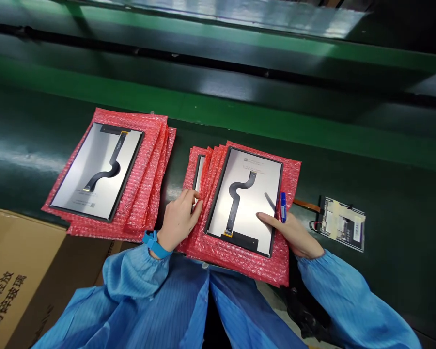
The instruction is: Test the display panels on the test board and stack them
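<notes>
A silver-backed LCD panel [256, 203] with a black frame and a curved black flex cable lies on a fanned stack of red bubble-wrap bags [240, 254] in front of me. My right hand [294, 230] grips the panel's right edge, thumb on top, other fingers mostly hidden. A blue marker pen [283, 207] sticks up from behind that hand. At the stack's left side, my left hand [181, 217] has its fingers curled around the edge of a bubble-wrap bag. Part of another panel [199, 172] shows just beyond those fingers.
To the left, a second LCD panel [103, 172] rests on more red bubble-wrap bags [148, 179]. A small taped electronic module [343, 223] with an orange ribbon cable lies at right on the dark green bench [396, 218]. A cardboard box [22, 271] stands at lower left.
</notes>
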`<action>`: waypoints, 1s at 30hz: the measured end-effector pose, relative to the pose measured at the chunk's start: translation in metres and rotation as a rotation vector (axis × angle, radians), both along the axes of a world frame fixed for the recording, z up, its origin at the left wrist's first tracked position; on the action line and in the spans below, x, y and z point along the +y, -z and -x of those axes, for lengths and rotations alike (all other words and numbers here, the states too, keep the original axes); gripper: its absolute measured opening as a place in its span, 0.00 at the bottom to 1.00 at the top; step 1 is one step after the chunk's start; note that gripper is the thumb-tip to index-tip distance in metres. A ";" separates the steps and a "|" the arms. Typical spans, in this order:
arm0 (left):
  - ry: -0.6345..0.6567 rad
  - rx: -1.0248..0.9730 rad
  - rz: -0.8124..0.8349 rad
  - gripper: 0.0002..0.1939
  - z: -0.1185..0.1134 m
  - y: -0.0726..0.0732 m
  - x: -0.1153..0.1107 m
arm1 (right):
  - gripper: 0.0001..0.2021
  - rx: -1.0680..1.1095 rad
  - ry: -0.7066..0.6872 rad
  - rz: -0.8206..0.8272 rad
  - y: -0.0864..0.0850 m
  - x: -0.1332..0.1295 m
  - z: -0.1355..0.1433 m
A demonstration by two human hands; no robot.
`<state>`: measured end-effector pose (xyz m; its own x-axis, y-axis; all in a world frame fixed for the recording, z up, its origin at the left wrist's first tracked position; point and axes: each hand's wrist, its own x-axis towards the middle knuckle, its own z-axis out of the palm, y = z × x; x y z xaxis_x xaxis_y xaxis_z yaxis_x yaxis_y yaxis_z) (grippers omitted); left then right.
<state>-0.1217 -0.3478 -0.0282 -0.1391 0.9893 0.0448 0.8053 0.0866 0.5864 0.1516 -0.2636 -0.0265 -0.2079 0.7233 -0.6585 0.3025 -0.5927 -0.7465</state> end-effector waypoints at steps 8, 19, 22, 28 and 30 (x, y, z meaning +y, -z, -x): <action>-0.085 0.037 -0.101 0.06 -0.005 -0.002 0.000 | 0.33 -0.072 0.011 -0.020 0.006 -0.002 -0.004; 0.106 -0.023 0.152 0.10 -0.017 -0.021 0.012 | 0.32 -0.090 0.073 -0.031 0.006 -0.002 -0.002; 0.134 -0.377 0.033 0.10 -0.025 -0.036 0.012 | 0.26 -0.056 0.077 -0.070 0.010 -0.004 -0.006; -0.066 -1.225 0.195 0.14 -0.050 -0.038 0.020 | 0.22 0.013 0.090 -0.134 0.019 -0.009 -0.011; -0.050 -1.237 0.216 0.22 -0.054 -0.027 0.025 | 0.22 -0.002 0.092 -0.156 0.021 -0.009 -0.012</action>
<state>-0.0680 -0.3224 -0.0013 -0.0092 0.9526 -0.3041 -0.2800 0.2895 0.9153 0.1633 -0.2729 -0.0478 -0.1350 0.8324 -0.5376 0.2539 -0.4953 -0.8308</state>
